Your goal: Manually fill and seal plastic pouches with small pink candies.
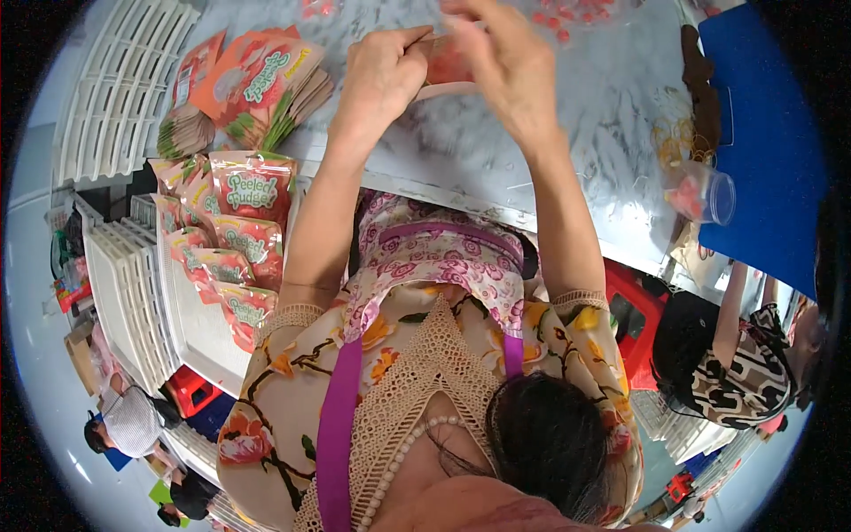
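Note:
My left hand point(379, 82) is closed on the edge of a red and pink candy pouch point(449, 64) over the marbled table, its thumb and forefinger pinching the pouch's left side. Over the pouch's right side is my right hand point(512, 75); its fingers are smeared by motion, so I cannot tell whether they grip it. Part of the pouch is hidden behind both hands. To the left of my left hand lie fanned stacks of flat pouches point(266, 78). Loose red candies point(567, 16) are scattered beyond my right hand.
Below the stacks, a white tray point(202, 330) holds several filled pouches point(251, 197). White crates point(124, 84) stand at the left. On the right are yellow rubber bands point(678, 140), a tipped clear cup point(716, 197) with red pieces, and a blue panel point(762, 133). Other people sit behind.

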A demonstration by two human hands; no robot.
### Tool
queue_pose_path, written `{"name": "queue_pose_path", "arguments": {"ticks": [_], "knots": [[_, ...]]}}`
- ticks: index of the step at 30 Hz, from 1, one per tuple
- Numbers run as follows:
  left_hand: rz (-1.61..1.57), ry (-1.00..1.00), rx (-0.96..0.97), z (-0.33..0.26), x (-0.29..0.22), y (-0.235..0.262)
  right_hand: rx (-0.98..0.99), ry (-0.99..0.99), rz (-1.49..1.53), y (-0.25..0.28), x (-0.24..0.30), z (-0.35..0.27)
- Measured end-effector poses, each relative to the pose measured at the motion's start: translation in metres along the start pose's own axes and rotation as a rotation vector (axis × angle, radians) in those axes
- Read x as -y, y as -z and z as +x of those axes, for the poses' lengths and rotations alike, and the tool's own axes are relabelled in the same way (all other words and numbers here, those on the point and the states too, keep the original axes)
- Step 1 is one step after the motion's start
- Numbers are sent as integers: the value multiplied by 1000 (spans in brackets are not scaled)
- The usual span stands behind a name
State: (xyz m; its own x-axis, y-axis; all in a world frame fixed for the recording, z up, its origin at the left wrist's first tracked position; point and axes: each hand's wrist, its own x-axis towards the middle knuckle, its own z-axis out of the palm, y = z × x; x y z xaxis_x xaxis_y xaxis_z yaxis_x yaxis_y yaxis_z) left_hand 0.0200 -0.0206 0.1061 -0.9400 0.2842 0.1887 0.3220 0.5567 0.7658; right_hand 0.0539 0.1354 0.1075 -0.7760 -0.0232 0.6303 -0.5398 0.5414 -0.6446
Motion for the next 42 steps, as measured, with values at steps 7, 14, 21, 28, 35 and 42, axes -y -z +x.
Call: {"name": "queue_pose_path", "arguments": {"ticks": [7, 14, 21, 28, 35, 42], "knots": [[-207, 74, -129, -3, 20, -4, -210, -364, 129, 3, 11, -58], [-648, 219, 17, -24, -1, -24, -192, -310, -57, -20, -3, -78], [-442, -146, -315, 10, 60, -35, -61, -337, 63, 13, -5, -75], [-860, -42, -226, -13, 30, -55, -150, -391, 41, 2, -6, -66], [-1031, -107, -474, -11, 50, -30, -156, -336, 12, 26, -12, -56], [-409, -400, -514, -22, 26, -30, -66, -276, -50, 1, 7, -47]]}}
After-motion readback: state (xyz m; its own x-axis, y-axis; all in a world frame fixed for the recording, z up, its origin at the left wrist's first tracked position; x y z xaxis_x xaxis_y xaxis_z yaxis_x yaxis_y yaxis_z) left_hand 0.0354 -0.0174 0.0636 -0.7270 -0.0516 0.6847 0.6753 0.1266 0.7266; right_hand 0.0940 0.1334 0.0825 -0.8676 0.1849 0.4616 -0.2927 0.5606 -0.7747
